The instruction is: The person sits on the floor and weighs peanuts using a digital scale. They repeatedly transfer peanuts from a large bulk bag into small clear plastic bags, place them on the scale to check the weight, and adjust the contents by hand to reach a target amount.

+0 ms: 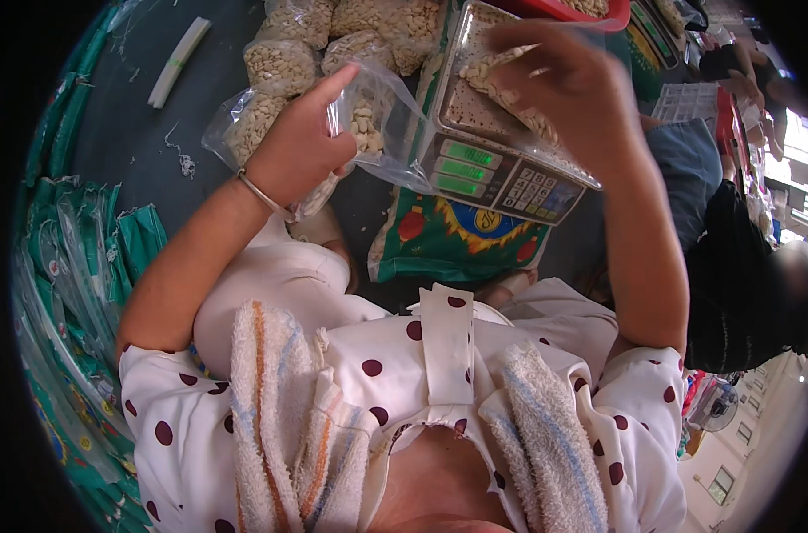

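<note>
My left hand (308, 142) is closed on an open clear plastic bag (368, 120) with pale flat seeds in it; its index finger points up along the film. My right hand (568, 84), smeared by motion, is over the metal tray (457, 111) of a digital scale (533, 191). Close under that hand, a clear bag of pale seeds (485, 82) lies on the tray, partly covered. Whether the right fingers grip it cannot be seen. Green-lit readouts and a keypad face me on the scale.
Several filled seed bags (284, 62) lie beyond my left hand. A red basin of seeds (599, 13) stands at the far right. Green printed packaging (461, 235) is below the scale, with more sheets (75, 293) at left. A white bundle (180, 62) lies far left. A person (750, 275) is at right.
</note>
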### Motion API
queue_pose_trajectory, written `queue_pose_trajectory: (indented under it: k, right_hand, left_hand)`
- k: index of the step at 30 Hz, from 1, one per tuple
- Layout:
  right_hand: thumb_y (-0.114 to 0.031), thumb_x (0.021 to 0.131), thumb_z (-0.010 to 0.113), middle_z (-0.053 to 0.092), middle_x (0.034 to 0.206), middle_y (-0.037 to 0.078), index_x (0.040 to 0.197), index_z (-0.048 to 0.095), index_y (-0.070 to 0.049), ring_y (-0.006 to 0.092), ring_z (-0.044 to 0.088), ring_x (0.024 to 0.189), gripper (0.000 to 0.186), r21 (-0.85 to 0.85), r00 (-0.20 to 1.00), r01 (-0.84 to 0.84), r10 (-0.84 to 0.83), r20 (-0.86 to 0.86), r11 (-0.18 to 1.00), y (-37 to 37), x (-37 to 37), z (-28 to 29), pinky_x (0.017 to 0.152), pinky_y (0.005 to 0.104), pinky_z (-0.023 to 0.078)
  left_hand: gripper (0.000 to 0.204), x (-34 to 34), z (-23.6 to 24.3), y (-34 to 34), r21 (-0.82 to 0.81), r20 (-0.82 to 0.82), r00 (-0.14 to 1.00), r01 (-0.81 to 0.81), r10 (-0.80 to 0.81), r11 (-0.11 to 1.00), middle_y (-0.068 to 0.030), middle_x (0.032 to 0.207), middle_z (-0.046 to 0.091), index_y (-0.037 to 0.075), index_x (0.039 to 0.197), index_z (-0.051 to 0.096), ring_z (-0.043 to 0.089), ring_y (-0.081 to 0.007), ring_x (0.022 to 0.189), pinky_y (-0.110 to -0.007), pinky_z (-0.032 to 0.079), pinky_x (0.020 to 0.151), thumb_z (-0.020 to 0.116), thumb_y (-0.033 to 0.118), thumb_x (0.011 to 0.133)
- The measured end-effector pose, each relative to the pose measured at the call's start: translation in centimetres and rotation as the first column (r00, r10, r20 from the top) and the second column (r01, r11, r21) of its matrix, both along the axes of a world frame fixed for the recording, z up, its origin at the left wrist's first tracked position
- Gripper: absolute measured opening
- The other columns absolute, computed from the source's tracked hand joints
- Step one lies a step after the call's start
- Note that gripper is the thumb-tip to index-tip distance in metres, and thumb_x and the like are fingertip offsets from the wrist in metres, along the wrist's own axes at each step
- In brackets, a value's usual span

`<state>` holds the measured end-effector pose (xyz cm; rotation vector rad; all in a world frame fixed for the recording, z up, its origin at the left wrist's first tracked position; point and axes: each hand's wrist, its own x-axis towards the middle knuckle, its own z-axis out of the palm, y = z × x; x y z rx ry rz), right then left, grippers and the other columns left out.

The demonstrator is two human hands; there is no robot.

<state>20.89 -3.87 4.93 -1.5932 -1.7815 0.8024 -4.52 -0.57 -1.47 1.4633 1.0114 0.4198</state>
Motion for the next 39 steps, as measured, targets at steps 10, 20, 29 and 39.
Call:
queue_pose_trajectory:
  k: [10, 20, 29, 39]
  right_hand:
    - [-0.008, 0.088, 0.051, 0.066, 0.085, 0.005, 0.103, 0.063, -0.003, 0.012, 0.062, 0.066, 0.02, -0.153, 0.883, 0.467, -0.452, 0.124, 0.871, 0.4, 15.9, 0.0, 0.053, 0.0246, 0.049]
    - [-0.012, 0.079, 0.068, 0.061, 0.105, 0.012, 0.123, 0.053, -0.006, 0.0159, 0.064, 0.074, 0.047, -0.376, 0.939, 0.158, -0.021, 0.344, 0.913, 4.8, 13.8, -3.8, 0.058, 0.0269, 0.053]
    - [-0.028, 0.071, 0.074, 0.058, 0.114, 0.022, 0.128, 0.048, -0.011, 0.0322, 0.058, 0.101, 0.065, -0.138, 0.829, 0.051, 0.035, 0.559, 0.989, 7.2, 11.1, -8.8, 0.086, 0.0354, 0.046]
    - [-0.017, 0.086, 0.062, 0.056, 0.071, 0.0, 0.107, 0.061, -0.005, 0.005, 0.042, 0.048, 0.024, -0.409, 0.925, 0.309, -0.372, -0.082, 0.859, 3.9, 13.8, -4.5, 0.04, 0.0198, 0.031]
  left_hand:
    - [0.068, 0.5, 0.3, 0.4, 0.003, -0.021, 1.0, -0.005, 0.005, 1.0, -0.0029, 0.067, 0.055, 0.003, 0.14, 0.033, 0.052, -0.0081, 0.052, -0.024, 0.045, 0.051, 0.051, 0.001, 0.075]
    - [0.068, 0.8, -0.1, 0.4, -0.045, -0.026, 0.999, -0.024, 0.023, 0.999, -0.0019, 0.069, 0.054, 0.004, 0.14, 0.032, 0.049, -0.0076, 0.052, -0.024, 0.044, 0.051, 0.049, -0.001, 0.075]
    - [0.069, 1.3, -0.1, 0.5, -0.076, 0.0, 1.0, -0.025, 0.026, 0.997, -0.0026, 0.069, 0.055, 0.003, 0.141, 0.031, 0.05, -0.0079, 0.052, -0.024, 0.045, 0.051, 0.049, -0.001, 0.075]
    - [0.068, 1.1, -0.4, 0.7, -0.044, -0.037, 0.999, -0.008, 0.006, 0.999, -0.0025, 0.067, 0.055, 0.002, 0.14, 0.031, 0.051, -0.0081, 0.051, -0.024, 0.045, 0.051, 0.049, -0.001, 0.074]
